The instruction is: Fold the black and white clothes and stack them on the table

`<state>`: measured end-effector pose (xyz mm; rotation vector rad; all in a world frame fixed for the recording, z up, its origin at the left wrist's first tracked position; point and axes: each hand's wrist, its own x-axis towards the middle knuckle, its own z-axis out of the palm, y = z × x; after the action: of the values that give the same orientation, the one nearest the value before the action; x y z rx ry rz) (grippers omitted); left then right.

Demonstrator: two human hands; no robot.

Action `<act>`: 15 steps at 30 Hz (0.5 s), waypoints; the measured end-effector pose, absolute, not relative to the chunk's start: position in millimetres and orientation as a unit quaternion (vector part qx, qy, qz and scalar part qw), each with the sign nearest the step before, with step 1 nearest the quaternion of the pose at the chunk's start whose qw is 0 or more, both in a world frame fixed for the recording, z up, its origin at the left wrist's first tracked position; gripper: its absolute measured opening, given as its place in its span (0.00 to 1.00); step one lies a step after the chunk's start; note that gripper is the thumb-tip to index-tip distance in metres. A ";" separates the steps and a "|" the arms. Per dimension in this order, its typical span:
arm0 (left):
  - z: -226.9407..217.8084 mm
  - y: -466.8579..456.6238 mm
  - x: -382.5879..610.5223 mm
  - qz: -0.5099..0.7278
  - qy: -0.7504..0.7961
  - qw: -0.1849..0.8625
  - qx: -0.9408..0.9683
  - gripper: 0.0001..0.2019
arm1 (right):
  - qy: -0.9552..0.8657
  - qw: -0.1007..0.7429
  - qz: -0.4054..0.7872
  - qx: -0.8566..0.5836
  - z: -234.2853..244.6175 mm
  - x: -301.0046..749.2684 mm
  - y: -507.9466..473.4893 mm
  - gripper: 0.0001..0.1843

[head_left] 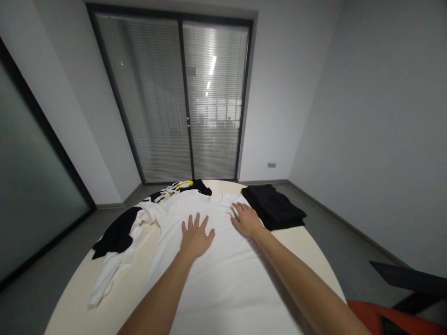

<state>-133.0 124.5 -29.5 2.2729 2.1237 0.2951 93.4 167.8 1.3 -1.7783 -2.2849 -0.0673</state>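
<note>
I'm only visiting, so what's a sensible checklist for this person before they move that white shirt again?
1. Left hand flat on the white shirt, fingers spread: ok.
2. Right hand on the shirt too, near its upper edge: ok.
3. Shirt apart from the printed black garment: not ok; they meet near the collar.
4. Shirt apart from the folded black cloth: cannot tell; the right hand partly hides where they come close.
5. Bottom hem lying straight: cannot tell; it runs out of view.
</note>
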 end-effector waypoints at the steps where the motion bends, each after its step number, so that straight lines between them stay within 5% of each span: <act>1: -29.0 124.1 -132.9 0.094 0.679 0.008 0.728 0.33 | -0.786 0.131 -0.033 -0.603 3.6 89.1 168.8 0.31; 7: -27.1 122.6 -132.7 0.099 0.679 0.002 0.728 0.33 | -0.796 0.125 -0.071 -0.588 10.4 69.1 177.2 0.15; 15: -24.7 121.6 -131.5 0.097 0.677 0.002 0.729 0.33 | -0.696 0.240 0.008 -0.676 0.7 63.5 183.2 0.17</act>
<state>-131.5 121.6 -24.7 2.2883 2.1253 0.3036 63.5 183.2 0.7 -1.8518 -1.9065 0.0216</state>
